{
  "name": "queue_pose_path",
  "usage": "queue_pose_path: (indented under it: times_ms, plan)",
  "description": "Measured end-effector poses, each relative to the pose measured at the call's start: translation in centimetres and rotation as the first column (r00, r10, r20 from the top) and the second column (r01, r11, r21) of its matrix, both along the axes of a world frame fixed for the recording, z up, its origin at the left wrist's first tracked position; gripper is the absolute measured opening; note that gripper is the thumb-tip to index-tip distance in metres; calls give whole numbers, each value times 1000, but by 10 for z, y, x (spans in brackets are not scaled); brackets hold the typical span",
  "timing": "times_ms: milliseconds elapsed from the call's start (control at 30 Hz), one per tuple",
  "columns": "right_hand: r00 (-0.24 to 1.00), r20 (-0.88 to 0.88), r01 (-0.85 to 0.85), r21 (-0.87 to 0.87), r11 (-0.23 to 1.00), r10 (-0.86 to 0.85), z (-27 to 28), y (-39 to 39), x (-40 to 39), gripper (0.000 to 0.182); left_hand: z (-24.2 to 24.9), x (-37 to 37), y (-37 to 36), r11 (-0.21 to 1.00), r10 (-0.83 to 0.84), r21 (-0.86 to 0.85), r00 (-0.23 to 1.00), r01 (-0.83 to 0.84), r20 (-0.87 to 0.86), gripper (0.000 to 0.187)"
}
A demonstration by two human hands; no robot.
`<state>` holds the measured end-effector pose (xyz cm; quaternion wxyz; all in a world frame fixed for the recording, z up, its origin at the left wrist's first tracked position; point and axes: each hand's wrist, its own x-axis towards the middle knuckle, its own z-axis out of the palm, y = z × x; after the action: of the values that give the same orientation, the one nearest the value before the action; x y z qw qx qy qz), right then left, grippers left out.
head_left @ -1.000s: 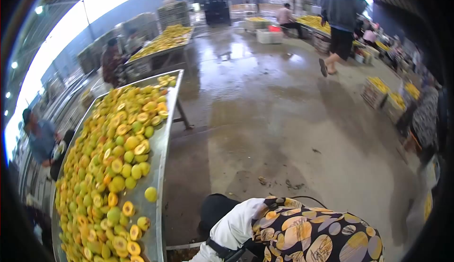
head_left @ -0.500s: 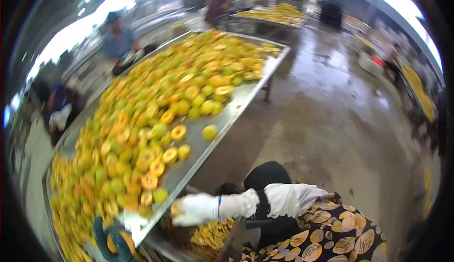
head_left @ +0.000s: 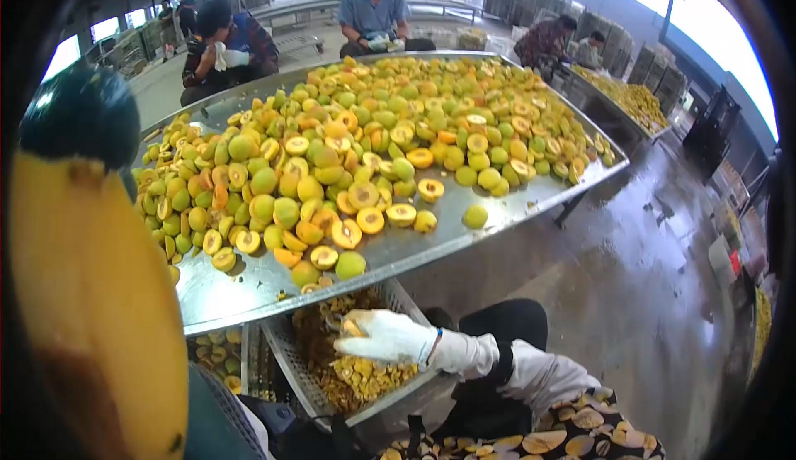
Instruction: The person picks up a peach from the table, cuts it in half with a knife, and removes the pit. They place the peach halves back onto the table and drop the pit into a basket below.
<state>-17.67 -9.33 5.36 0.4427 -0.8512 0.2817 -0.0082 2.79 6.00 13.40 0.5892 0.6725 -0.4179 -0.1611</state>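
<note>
A smooth sheet-metal table (head_left: 224, 294) with a raised rim stretches before us. To its left, close to the lens, we see a yellow fruit piece (head_left: 91, 294), rounded and brown-patched, clasped by the left hand (head_left: 79, 120) in a dark green, rubbery glove; half a second ago that hand was down by the table's edge. Below the table's near edge, the right hand (head_left: 385, 335), white-gloved, curls over a perforated crate (head_left: 405, 301) of chunky yellow scraps (head_left: 373, 373), as before; what its fingers pinch, perhaps a bit of fruit, we cannot tell. Whole and halved fruits (head_left: 332, 153) heap on the table. Beyond it sits a person in blue (head_left: 373, 12).
</note>
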Motion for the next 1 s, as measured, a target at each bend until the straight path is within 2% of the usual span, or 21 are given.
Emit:
queue_pose_path:
  times_ms: [33, 100, 133, 200, 267, 300, 367, 400, 433, 500, 600, 633, 700, 733, 800, 867, 900, 1000]
  plan:
    - [1000, -8, -7, 6, 1000, 7, 1, 0, 4, 53, -15, 4, 5, 999, 24, 26, 999, -24, -32, 70]
    - [996, -84, -20, 129, 991, 31, 25, 0, 6, 52, -42, 8, 14, 995, 74, 70, 992, -67, -99, 68]
    - [992, -123, -19, 126, 992, 35, 29, -1, 8, 51, -52, 10, 18, 992, 97, 88, 987, -86, -129, 67]
    - [997, -55, -45, 66, 997, 49, 24, -8, 4, 50, -69, 12, 20, 990, 122, 88, 974, -106, -193, 66]
    - [998, -26, -51, 60, 997, 53, 27, -4, 7, 48, -76, 13, 18, 993, 115, 52, 966, -105, -234, 64]
    - [997, 42, -65, -45, 997, 67, 13, -5, 11, 48, -74, 14, 17, 995, 103, 27, 963, -99, -251, 64]
    - [997, -19, -70, -25, 997, 70, 18, -10, 10, 51, -72, 13, 9, 995, 71, -41, 946, -88, -317, 63]
    - [996, -77, -46, 107, 993, 55, 38, -9, 9, 50, -74, 13, 5, 991, 38, -102, 926, -82, -376, 62]
    - [998, 24, -53, -112, 992, 56, 12, -13, 11, 53, -74, 17, -2, 977, -21, -199, 887, -80, -461, 62]
    - [994, -56, 98, 166, 981, -90, 41, -12, 13, 51, -77, 23, -16, 905, -221, -417, 749, -81, -625, 61]
    - [964, 159, 120, 457, 882, -213, 61, -4, 13, 41, -81, 21, -45, 723, -548, -679, 491, -130, -678, 60]
    - [950, 301, -54, 425, 904, -84, 56, -8, 10, 39, -84, 18, -53, 711, -560, -688, 476, -145, -678, 60]
    - [968, 241, -76, 553, 830, -72, 86, 5, 11, 38, -89, 6, -63, 749, -498, -643, 506, -157, -704, 59]
    - [969, 247, -116, 482, 868, -7, 89, 6, 12, 41, -88, -5, -65, 780, -451, -604, 522, -163, -724, 60]
    - [976, 217, -72, 173, 982, 33, 71, 9, 21, 43, -86, -26, -69, 837, -356, -520, 550, -173, -756, 62]
    - [990, 142, -7, -104, 995, 22, 56, 9, 29, 46, -90, -32, -70, 858, -331, -486, 546, -165, -770, 61]
    - [984, 174, 11, -202, 979, 25, 46, 6, 32, 47, -92, -34, -70, 866, -315, -470, 543, -172, -779, 59]
    - [976, 216, 49, -240, 969, 4, 37, 6, 36, 47, -99, -36, -71, 866, -298, -470, 576, -172, -761, 54]
